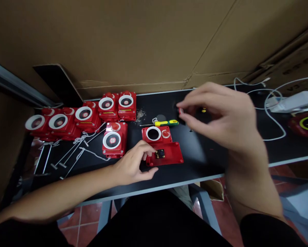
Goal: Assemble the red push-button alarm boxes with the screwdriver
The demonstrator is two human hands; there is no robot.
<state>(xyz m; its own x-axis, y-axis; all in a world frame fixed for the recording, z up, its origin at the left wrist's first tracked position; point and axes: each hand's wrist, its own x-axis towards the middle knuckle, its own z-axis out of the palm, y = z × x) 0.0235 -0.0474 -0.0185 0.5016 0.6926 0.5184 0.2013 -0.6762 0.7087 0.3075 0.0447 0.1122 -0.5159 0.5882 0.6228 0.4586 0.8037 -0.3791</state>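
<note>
Head view: red box (pixel 170 150), opened, white-ringed.

White cable (pixel 274 139) is looped toward right edge of table (pixel 205 161) | black panel (pixel 58 84) is placed at far-left corner | cardboard (pixel 143 44) is set behind far edge

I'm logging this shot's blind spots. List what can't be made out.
All in the head view:
Small pinched item: mostly covered by the right hand, which is blurred.
Open red tray, left end: partly behind the left hand.
Disc labels on the red boxes: too small to read.
Red-and-yellow object: cut off by the frame's right edge.
</note>
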